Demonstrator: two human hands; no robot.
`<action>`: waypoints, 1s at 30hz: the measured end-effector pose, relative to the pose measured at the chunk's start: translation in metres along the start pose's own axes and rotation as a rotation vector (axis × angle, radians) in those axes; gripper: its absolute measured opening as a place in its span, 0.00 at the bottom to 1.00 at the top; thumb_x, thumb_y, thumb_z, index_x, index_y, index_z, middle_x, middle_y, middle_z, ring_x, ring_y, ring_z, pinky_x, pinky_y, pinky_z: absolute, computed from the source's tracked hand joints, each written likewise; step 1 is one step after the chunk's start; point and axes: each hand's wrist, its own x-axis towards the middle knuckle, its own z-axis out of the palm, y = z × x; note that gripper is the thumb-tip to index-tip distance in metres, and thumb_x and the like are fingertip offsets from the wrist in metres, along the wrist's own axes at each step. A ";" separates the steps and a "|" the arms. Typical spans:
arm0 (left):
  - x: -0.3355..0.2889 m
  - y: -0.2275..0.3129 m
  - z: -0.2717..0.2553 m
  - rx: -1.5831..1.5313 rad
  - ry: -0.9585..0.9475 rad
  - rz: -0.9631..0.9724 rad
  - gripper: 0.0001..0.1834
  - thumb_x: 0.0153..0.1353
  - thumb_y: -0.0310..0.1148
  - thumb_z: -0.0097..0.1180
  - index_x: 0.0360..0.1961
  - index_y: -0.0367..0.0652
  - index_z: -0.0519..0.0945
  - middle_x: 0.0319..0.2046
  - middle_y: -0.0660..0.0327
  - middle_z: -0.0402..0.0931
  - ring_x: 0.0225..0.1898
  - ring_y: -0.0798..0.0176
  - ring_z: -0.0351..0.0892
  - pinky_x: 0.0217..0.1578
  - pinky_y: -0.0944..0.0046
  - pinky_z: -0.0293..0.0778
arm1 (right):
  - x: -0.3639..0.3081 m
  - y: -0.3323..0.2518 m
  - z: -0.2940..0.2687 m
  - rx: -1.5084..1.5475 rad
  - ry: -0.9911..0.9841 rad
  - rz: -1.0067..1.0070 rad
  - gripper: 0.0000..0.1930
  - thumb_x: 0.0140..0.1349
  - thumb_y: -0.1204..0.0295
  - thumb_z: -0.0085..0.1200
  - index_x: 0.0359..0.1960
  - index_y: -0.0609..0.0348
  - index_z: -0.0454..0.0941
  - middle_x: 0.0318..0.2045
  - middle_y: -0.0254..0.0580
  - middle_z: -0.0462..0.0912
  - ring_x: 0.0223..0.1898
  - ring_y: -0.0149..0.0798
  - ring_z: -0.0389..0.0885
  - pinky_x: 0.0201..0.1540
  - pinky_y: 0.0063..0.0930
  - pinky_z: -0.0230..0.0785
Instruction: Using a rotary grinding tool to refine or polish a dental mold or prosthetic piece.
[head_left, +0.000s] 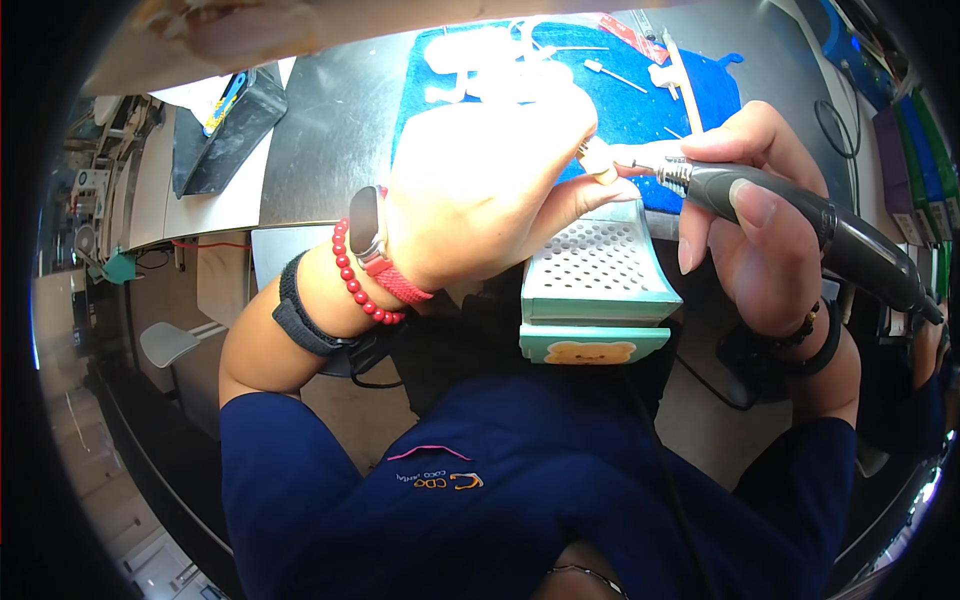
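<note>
My left hand [480, 185], washed out by bright light, is closed on a small cream-coloured piece [598, 160] pinched near its thumb tip. What exactly the piece is, I cannot tell. Wrapped in my right hand [760, 210] is a dark rotary handpiece [865, 240] with a metal collar. Its thin bit points left and reaches the cream piece; whether they touch is hard to see. Right below both hands stands a mint-green box [595, 345] with a perforated white top [600, 262] and a bear picture on its front, resembling a dust collector.
Beyond my hands a blue cloth [640, 85] lies on the dark grey table [325, 135], bearing glaring white objects [490, 65], a slim stick [683, 80], a small brush-like tool [612, 74] and a red packet [632, 35]. A black bin [225, 140] stands left; binders [920, 160] line the right.
</note>
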 end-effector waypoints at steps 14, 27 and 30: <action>0.001 0.001 0.001 -0.022 0.033 0.005 0.23 0.49 0.38 0.72 0.39 0.35 0.75 0.18 0.63 0.72 0.16 0.67 0.74 0.19 0.70 0.69 | -0.006 -0.003 0.004 -0.079 -0.007 -0.010 0.21 0.59 0.59 0.49 0.41 0.67 0.68 0.23 0.43 0.74 0.21 0.29 0.75 0.30 0.18 0.64; 0.002 0.002 0.001 -0.062 0.037 -0.037 0.19 0.50 0.36 0.70 0.35 0.37 0.75 0.14 0.64 0.69 0.14 0.68 0.72 0.18 0.69 0.67 | -0.009 -0.003 0.001 -0.134 -0.054 -0.014 0.21 0.62 0.56 0.50 0.43 0.63 0.68 0.23 0.39 0.74 0.25 0.27 0.74 0.35 0.19 0.63; 0.002 0.003 0.000 -0.043 0.037 -0.047 0.18 0.51 0.36 0.70 0.35 0.37 0.75 0.14 0.64 0.70 0.15 0.67 0.73 0.18 0.70 0.67 | -0.008 -0.003 0.003 -0.114 -0.055 -0.040 0.20 0.62 0.56 0.51 0.43 0.63 0.68 0.23 0.39 0.74 0.25 0.27 0.74 0.36 0.19 0.63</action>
